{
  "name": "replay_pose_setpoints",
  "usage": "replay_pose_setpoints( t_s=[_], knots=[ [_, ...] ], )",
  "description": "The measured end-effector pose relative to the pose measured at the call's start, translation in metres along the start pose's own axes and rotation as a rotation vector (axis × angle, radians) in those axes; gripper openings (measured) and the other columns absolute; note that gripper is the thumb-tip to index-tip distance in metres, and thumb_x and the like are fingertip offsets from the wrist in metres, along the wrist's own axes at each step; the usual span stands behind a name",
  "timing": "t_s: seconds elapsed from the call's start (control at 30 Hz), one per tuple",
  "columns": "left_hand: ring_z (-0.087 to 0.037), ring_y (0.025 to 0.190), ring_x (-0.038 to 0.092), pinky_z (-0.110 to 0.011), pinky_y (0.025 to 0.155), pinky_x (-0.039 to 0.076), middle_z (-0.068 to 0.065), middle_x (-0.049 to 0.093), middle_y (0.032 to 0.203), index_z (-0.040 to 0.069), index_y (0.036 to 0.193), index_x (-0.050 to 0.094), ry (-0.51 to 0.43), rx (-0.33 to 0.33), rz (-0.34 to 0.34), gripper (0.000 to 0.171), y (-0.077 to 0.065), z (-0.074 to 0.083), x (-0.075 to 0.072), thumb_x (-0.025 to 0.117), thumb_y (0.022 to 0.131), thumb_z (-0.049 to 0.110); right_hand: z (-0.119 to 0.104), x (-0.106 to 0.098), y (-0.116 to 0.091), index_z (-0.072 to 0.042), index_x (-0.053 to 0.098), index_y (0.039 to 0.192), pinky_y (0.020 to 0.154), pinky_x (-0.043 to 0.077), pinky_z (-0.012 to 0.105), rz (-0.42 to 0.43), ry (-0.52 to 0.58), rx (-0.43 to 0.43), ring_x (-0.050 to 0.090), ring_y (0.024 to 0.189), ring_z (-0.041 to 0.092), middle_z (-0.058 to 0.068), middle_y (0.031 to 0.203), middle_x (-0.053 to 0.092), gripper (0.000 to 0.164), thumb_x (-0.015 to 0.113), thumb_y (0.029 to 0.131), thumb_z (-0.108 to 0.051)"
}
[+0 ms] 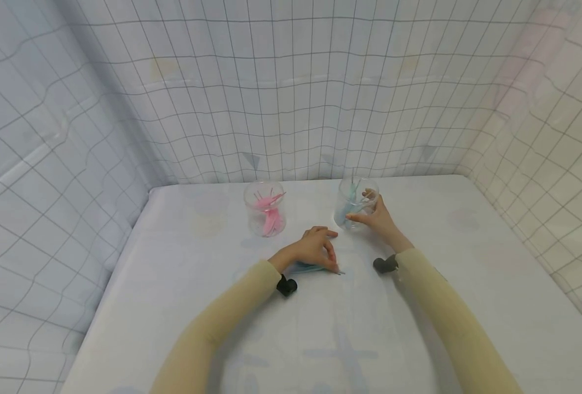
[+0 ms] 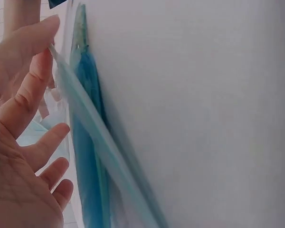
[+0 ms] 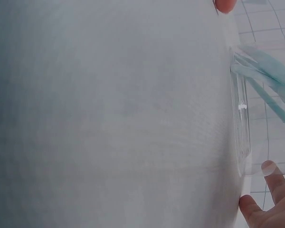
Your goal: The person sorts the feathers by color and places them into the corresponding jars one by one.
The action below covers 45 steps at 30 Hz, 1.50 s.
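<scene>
My left hand [image 1: 315, 250] is low over the table, thumb and index fingertip pinching the thin tip of a pale blue feather [image 2: 92, 118]. Its other fingers are loosely bent. Beneath that feather lies a darker blue feather [image 2: 88, 142] with a pale shaft, partly hidden by the hand in the head view. My right hand [image 1: 376, 219] grips the right side of a clear cup [image 1: 341, 216], thumb in front and fingers behind. Light blue feathers [image 1: 352, 205] lean inside this cup, some shafts above its rim; the right wrist view shows them [image 3: 270, 71] through the wall.
Left of the hands stands another clear cup [image 1: 251, 219] with pink feathers [image 1: 272, 213] in it. A white cloth covers the table [image 1: 197, 246]. White curtains with a dark grid [image 1: 281, 98] enclose the back and both sides. Black wrist cameras [image 1: 287, 285] sit at the sleeves.
</scene>
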State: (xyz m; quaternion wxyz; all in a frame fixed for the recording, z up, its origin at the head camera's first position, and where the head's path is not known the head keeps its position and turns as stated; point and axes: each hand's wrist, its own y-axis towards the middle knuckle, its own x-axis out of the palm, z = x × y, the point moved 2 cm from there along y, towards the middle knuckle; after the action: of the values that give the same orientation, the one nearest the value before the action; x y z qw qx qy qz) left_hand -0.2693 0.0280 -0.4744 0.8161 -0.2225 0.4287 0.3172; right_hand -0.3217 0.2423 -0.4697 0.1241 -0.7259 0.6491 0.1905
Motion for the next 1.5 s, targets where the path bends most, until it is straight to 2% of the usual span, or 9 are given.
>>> replay_pose_setpoints(
  t_s=[0.23, 0.43, 0.6, 0.7, 0.83, 0.9, 1.07, 1.33, 1.5],
  knots=[
    [-0.025, 0.138, 0.019, -0.053, 0.109, 0.014, 0.0, 0.043, 0.142, 0.028, 0.073, 0.072, -0.129, -0.023, 0.012, 0.014, -0.002, 0.002, -0.01, 0.075, 0.075, 0.042, -0.001, -0.001, 0.001, -0.013, 0.018, 0.14, 0.108, 0.019, 0.052, -0.006, 0.007, 0.005, 0.02, 0.137, 0.031, 0.008, 0.147, 0.024, 0.097, 0.079, 0.07, -0.042],
    [-0.02, 0.135, 0.028, -0.045, 0.11, 0.021, -0.007, 0.043, 0.141, 0.02, 0.08, 0.074, -0.313, 0.027, 0.082, 0.017, 0.0, 0.004, -0.024, 0.073, 0.078, 0.037, -0.002, -0.001, 0.0, -0.013, 0.02, 0.139, 0.107, 0.021, 0.053, 0.002, 0.003, -0.007, 0.023, 0.134, 0.03, 0.009, 0.145, 0.026, 0.095, 0.079, 0.07, -0.041],
    [-0.016, 0.136, 0.026, -0.045, 0.109, 0.025, -0.003, 0.044, 0.141, 0.013, 0.09, 0.072, -0.491, 0.035, 0.2, 0.026, 0.005, 0.007, -0.039, 0.071, 0.08, 0.037, -0.003, -0.001, 0.0, -0.012, 0.019, 0.139, 0.107, 0.021, 0.054, 0.0, 0.01, -0.001, 0.022, 0.134, 0.03, 0.008, 0.145, 0.025, 0.098, 0.079, 0.069, -0.043],
    [-0.015, 0.137, 0.024, -0.048, 0.107, 0.027, 0.002, 0.043, 0.142, 0.012, 0.094, 0.071, -0.546, 0.029, 0.293, 0.029, 0.008, 0.008, -0.048, 0.068, 0.082, 0.039, -0.002, 0.0, 0.0, -0.013, 0.018, 0.14, 0.108, 0.02, 0.053, -0.005, 0.02, 0.005, 0.02, 0.136, 0.03, 0.008, 0.146, 0.024, 0.099, 0.079, 0.069, -0.044],
    [-0.016, 0.138, 0.024, -0.054, 0.107, 0.023, 0.007, 0.041, 0.143, 0.012, 0.099, 0.071, -0.625, 0.016, 0.428, 0.032, 0.014, 0.01, -0.059, 0.066, 0.084, 0.04, -0.002, 0.0, 0.0, -0.014, 0.016, 0.142, 0.108, 0.018, 0.053, -0.011, 0.016, 0.011, 0.018, 0.138, 0.03, 0.009, 0.147, 0.023, 0.101, 0.078, 0.069, -0.045],
    [-0.016, 0.137, 0.024, -0.055, 0.107, 0.022, 0.007, 0.041, 0.142, 0.011, 0.101, 0.07, -0.698, 0.008, 0.496, 0.033, 0.018, 0.013, -0.066, 0.065, 0.085, 0.039, -0.002, 0.0, 0.001, -0.014, 0.014, 0.143, 0.109, 0.017, 0.053, -0.011, 0.01, 0.016, 0.018, 0.138, 0.03, 0.009, 0.147, 0.023, 0.102, 0.078, 0.069, -0.046],
    [-0.016, 0.134, 0.032, -0.045, 0.108, 0.026, 0.005, 0.045, 0.14, 0.006, 0.107, 0.066, -0.92, -0.019, 0.655, 0.037, 0.03, 0.019, -0.079, 0.064, 0.086, 0.037, 0.0, 0.0, 0.001, -0.014, 0.015, 0.142, 0.109, 0.017, 0.053, -0.011, 0.011, 0.024, 0.018, 0.138, 0.03, 0.009, 0.148, 0.023, 0.101, 0.079, 0.069, -0.043],
    [-0.011, 0.132, 0.034, -0.033, 0.11, 0.024, 0.004, 0.047, 0.138, 0.004, 0.117, 0.058, -1.258, 0.02, 0.765, 0.035, 0.048, 0.028, -0.091, 0.061, 0.09, 0.026, 0.0, 0.0, -0.002, -0.013, 0.019, 0.138, 0.109, 0.016, 0.053, 0.007, -0.023, 0.034, 0.019, 0.137, 0.029, 0.009, 0.146, 0.026, 0.099, 0.079, 0.067, -0.047],
    [-0.01, 0.13, 0.038, -0.03, 0.109, 0.026, 0.004, 0.049, 0.136, 0.007, 0.125, 0.055, -1.331, 0.005, 0.839, 0.044, 0.06, 0.031, -0.094, 0.063, 0.088, 0.029, 0.0, 0.0, -0.002, -0.013, 0.016, 0.141, 0.109, 0.017, 0.052, 0.003, -0.028, 0.067, 0.02, 0.136, 0.029, 0.012, 0.146, 0.024, 0.105, 0.078, 0.065, -0.051]
  ],
)
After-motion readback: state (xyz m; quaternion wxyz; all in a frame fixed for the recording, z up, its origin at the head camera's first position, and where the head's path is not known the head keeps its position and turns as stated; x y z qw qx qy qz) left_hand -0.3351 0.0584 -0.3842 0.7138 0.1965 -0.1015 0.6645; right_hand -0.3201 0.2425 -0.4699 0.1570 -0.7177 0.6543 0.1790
